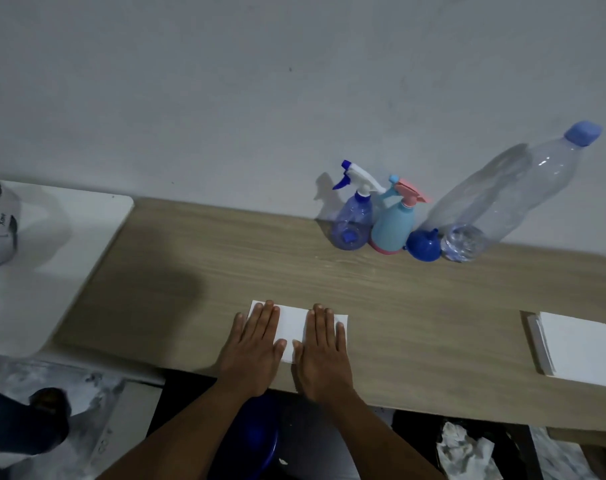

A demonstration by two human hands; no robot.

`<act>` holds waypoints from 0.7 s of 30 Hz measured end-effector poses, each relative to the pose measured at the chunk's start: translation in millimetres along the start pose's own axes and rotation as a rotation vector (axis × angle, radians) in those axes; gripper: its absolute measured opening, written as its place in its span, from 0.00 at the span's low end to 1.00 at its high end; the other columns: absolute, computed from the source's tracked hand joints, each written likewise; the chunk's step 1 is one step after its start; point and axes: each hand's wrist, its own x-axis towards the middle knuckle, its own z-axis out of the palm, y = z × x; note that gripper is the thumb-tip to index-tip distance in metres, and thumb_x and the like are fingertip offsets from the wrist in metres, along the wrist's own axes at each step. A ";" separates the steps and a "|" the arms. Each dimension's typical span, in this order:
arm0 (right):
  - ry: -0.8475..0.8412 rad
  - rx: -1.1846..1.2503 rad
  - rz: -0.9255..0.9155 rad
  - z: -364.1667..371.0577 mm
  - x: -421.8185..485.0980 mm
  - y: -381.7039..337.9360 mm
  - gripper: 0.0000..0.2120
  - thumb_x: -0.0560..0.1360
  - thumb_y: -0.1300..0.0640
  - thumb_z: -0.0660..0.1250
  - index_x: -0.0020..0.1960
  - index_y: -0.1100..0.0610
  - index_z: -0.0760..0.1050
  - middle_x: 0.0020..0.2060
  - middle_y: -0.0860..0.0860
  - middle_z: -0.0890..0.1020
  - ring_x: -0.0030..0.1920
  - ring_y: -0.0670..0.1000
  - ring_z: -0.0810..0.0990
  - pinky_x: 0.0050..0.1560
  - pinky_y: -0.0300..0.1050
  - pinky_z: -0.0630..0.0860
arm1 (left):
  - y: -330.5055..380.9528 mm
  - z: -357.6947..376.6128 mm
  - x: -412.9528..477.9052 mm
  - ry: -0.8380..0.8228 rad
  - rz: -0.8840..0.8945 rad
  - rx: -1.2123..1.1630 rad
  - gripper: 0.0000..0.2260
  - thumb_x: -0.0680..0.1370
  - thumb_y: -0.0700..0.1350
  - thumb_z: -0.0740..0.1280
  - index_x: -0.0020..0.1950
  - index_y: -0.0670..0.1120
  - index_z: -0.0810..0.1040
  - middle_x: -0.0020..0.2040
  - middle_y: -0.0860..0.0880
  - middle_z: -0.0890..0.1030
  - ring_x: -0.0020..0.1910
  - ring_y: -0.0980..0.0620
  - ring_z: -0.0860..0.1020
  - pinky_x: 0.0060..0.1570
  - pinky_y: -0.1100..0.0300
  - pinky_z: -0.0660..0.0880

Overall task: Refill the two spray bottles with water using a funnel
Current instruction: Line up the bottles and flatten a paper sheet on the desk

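Zero refills: my left hand (256,344) and right hand (324,348) lie flat on paper (292,325) at the tabletop's near edge; blue spray bottle (351,220), teal spray bottle (393,226), funnel (422,245) untouched.

The counter (329,278) has a matt wood-grain finish. The two spray bottles (351,220) (393,226), funnel (422,244) and clear water bottle (502,199) look like glossy plastic. The white sheet (294,323) looks like smooth paper.
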 end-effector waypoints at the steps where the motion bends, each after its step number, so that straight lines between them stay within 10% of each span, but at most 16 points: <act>1: 0.005 0.000 -0.001 0.1 7.2 -2.4 0.30 0.82 0.48 0.56 0.78 0.65 0.59 0.78 0.61 0.59 0.79 0.61 0.57 0.75 0.57 0.48 | -5.1 -1.5 5.7 0.004 0.008 -0.005 0.30 0.83 0.57 0.38 0.79 0.41 0.55 0.79 0.43 0.59 0.78 0.44 0.57 0.73 0.43 0.52; 10: -0.035 0.049 -0.037 -14.7 85.9 -4.3 0.32 0.84 0.46 0.46 0.81 0.61 0.42 0.80 0.57 0.42 0.80 0.56 0.38 0.79 0.55 0.36 | -32.3 -22.4 73.0 -0.023 -0.036 -0.054 0.29 0.80 0.59 0.34 0.76 0.46 0.30 0.80 0.47 0.35 0.78 0.48 0.34 0.76 0.45 0.36; 21: -0.064 0.028 -0.048 -23.4 168.9 7.9 0.32 0.84 0.47 0.45 0.81 0.62 0.40 0.81 0.58 0.40 0.80 0.56 0.37 0.79 0.57 0.38 | -53.0 -31.1 148.3 0.022 -0.039 -0.039 0.30 0.83 0.57 0.42 0.80 0.44 0.41 0.81 0.46 0.42 0.80 0.47 0.40 0.77 0.41 0.41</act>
